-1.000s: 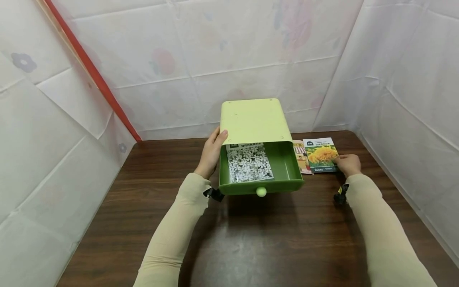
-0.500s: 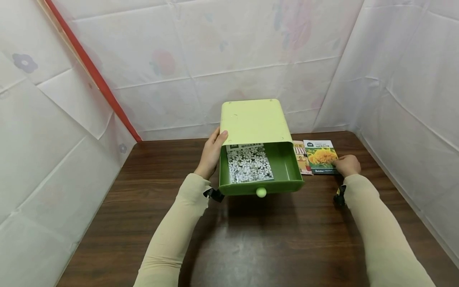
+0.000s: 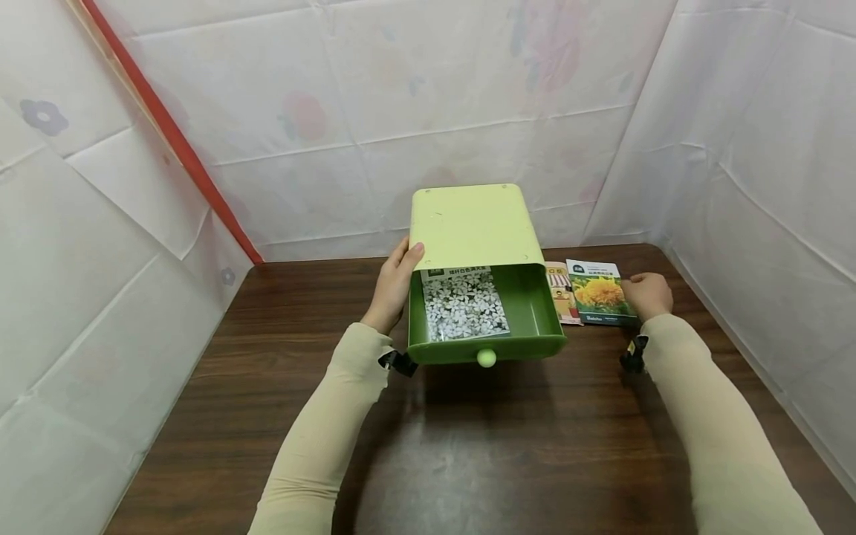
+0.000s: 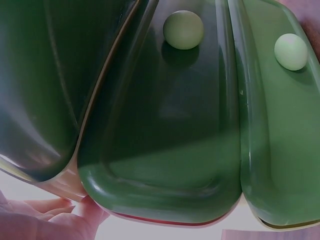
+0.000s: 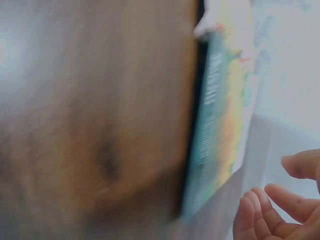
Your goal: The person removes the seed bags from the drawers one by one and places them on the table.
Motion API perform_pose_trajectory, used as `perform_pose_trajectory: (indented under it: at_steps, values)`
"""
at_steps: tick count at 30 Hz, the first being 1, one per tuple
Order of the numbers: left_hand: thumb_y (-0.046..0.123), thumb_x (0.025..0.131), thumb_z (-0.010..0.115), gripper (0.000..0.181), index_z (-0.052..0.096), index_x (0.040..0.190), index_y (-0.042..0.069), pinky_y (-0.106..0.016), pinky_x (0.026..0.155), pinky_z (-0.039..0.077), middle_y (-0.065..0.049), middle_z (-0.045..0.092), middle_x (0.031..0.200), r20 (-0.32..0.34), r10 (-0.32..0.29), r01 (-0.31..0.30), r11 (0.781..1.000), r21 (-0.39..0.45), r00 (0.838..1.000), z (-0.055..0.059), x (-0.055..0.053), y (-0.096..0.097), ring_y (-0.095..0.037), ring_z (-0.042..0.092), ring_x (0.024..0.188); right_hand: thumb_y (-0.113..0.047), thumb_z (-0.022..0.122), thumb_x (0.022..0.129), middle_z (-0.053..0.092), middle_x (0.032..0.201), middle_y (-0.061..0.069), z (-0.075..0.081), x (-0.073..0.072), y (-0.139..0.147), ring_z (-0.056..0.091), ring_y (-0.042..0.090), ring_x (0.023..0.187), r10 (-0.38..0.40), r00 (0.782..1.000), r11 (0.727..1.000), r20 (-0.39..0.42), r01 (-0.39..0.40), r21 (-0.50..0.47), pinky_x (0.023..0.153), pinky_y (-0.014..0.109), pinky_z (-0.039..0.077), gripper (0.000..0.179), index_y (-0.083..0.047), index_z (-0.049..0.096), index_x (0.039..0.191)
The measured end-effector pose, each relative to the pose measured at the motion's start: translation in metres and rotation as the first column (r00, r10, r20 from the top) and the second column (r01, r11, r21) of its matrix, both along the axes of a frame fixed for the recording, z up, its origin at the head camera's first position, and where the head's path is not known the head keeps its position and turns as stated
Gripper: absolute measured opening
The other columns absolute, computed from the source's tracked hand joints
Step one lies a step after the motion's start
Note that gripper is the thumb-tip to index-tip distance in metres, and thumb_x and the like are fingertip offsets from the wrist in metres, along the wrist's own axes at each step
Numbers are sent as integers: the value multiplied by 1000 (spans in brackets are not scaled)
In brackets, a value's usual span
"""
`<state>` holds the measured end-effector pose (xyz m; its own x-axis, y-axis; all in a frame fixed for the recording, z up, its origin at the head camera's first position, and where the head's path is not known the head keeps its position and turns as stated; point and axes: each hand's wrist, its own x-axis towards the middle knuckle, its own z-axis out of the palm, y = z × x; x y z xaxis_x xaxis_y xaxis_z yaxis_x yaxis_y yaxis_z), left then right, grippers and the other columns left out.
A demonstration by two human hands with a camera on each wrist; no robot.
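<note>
A light green drawer cabinet [image 3: 475, 223] stands on the table with its dark green top drawer [image 3: 531, 297] pulled out. Inside that drawer lies a seed packet with white flowers [image 3: 466, 305]. My left hand [image 3: 391, 290] rests against the cabinet's left side, thumb on the top edge; its fingers [image 4: 55, 215] show by the pale wall in the left wrist view. To the right, a seed packet with a yellow flower [image 3: 600, 293] lies flat, my right hand [image 3: 647, 295] at its right edge. In the right wrist view, that hand's thumb and fingers [image 5: 260, 210] are apart with nothing between them.
A pink packet [image 3: 563, 293] lies between the cabinet and the yellow-flower packet. Below the top drawer are more drawers with round knobs [image 4: 291, 52], pushed in. White sheeting [image 3: 428, 111] walls the dark wooden table [image 3: 281, 386] at the back and sides.
My right hand's fingertips have drawn back from over the yellow-flower packet to its right edge. That packet has shifted slightly right and turned a little. My left hand and the cabinet stay put.
</note>
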<state>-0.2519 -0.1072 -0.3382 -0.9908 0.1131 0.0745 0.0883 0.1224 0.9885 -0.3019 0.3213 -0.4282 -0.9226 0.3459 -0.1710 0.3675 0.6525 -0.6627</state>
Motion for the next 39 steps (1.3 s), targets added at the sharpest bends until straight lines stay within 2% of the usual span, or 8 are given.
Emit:
perform_pose_trajectory:
  at_steps: [8, 16, 21, 26, 30, 34, 37, 39]
  values:
    - [43, 104, 41, 65, 17, 158, 17, -43, 118, 32, -5, 19, 164, 4, -1, 1, 1000, -2, 1000, 0, -1, 0, -24, 29, 147, -34, 37, 102, 54, 126, 9, 38, -8, -24, 55, 16, 99, -58, 990, 957, -132, 18, -289, 69, 21, 50, 52, -2, 52, 140]
    - [46, 103, 42, 66, 18, 158, 18, -43, 120, 28, -3, 17, 164, 15, 15, -15, 1000, -11, 1000, 0, -1, 0, -23, 24, 149, -39, 40, 103, 61, 103, -4, 97, 9, -55, 60, 6, 89, 49, 960, 953, -275, -128, -274, 72, 15, 53, 44, -6, 57, 127]
    - [47, 103, 42, 67, 17, 159, 18, -43, 121, 26, -3, 16, 165, 22, 16, -16, 1000, -8, 1000, 0, -1, 0, -22, 21, 150, -42, 48, 101, 63, 93, -12, 129, 29, -78, 63, 7, 88, 136, 913, 950, -385, -231, -212, 71, 15, 53, 38, -10, 64, 112]
    - [46, 103, 43, 68, 17, 159, 17, -43, 120, 27, -3, 16, 165, 20, 14, -14, 1000, 2, 1000, 1, -1, 0, -23, 22, 150, -40, 52, 100, 68, 96, -4, 150, 53, -106, 65, 7, 87, 287, 828, 926, -481, -368, -82, 72, 16, 54, 37, -7, 67, 111]
    - [46, 103, 43, 68, 16, 159, 16, -43, 120, 27, -4, 16, 165, 20, 14, -14, 1000, 1, 1000, 1, 0, 1, -23, 23, 149, -35, 52, 101, 69, 105, 6, 156, 72, -127, 62, 12, 86, 423, 752, 883, -506, -467, 44, 71, 23, 51, 32, -9, 68, 114]
    - [46, 104, 42, 68, 16, 159, 16, -43, 121, 25, -3, 16, 165, 19, 14, -14, 1000, -8, 1000, 1, 1, 1, -23, 20, 151, -23, 55, 101, 69, 108, 10, 153, 86, -147, 62, 19, 88, 570, 625, 802, -534, -565, 194, 76, 34, 50, 25, -6, 69, 113]
    - [46, 104, 41, 67, 17, 159, 16, -43, 121, 26, -3, 17, 165, 17, 17, -16, 1000, -12, 1000, 0, 1, 1, -23, 21, 150, -16, 60, 99, 70, 104, 7, 148, 94, -160, 63, 17, 88, 670, 515, 718, -535, -632, 291, 77, 36, 52, 18, -6, 70, 109]
    - [46, 104, 42, 66, 18, 158, 17, -44, 120, 28, -4, 18, 164, 18, 17, -17, 1000, -7, 1000, -2, -2, 1, -24, 24, 149, -14, 63, 97, 71, 101, 3, 145, 98, -167, 64, 13, 87, 726, 459, 662, -512, -666, 343, 76, 35, 53, 15, -8, 71, 107]
